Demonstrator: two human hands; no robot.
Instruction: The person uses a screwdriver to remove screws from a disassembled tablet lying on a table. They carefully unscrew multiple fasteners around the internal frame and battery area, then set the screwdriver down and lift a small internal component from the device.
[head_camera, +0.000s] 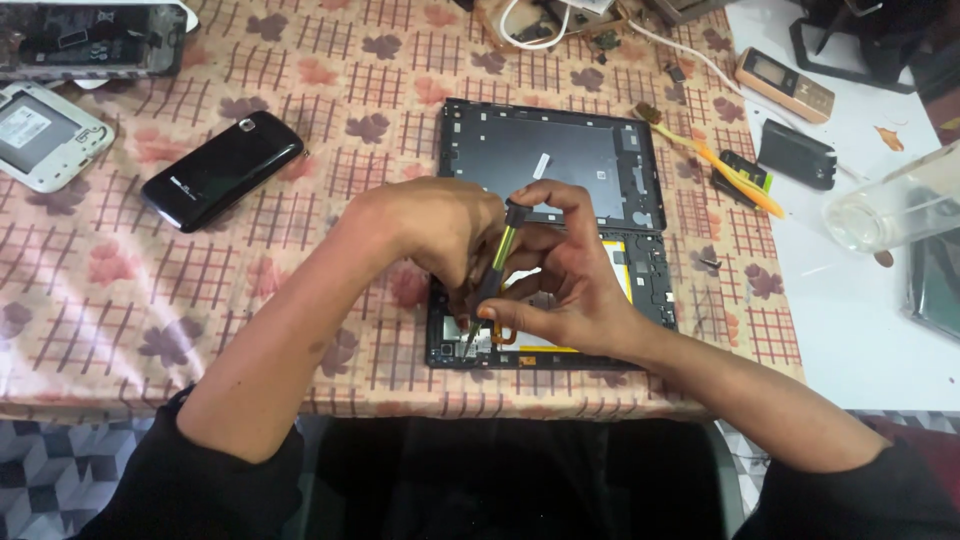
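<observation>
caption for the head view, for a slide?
Both hands, left hand and right hand, steady a screwdriver on an opened tablet beside its removed back cover on a patterned tablecloth.

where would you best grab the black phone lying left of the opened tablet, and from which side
Grip the black phone across its two long edges near the middle, coming straight down from above. It lies flat and diagonal on the tablecloth, so turn the hand to match that slant. Bare cloth surrounds it, and both long edges look free.
</observation>
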